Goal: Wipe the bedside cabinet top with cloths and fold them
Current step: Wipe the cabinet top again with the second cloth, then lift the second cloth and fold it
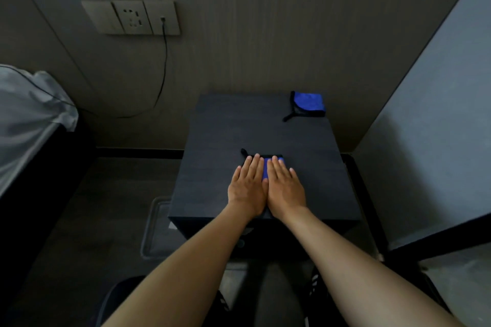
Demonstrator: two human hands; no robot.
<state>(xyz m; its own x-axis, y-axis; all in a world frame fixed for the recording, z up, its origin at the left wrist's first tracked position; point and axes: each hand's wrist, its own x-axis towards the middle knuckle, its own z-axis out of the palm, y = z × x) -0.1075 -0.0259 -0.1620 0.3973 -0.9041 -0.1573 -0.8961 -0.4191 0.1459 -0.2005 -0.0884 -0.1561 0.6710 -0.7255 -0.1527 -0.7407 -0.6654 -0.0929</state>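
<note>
Hands lay flat and open, side by side on the dark cabinet top (218, 135): left hand (247, 188) and right hand (285, 187) pressed palms-down over a blue cloth (265, 170), gripping nothing, near the cabinet's front edge. A second folded blue cloth (309, 103) sat at the cabinet's far right corner, well apart

Two blue cloths (309, 102) (265, 170), one cabinet (225, 127), two hands (247, 188) (285, 188).
</note>
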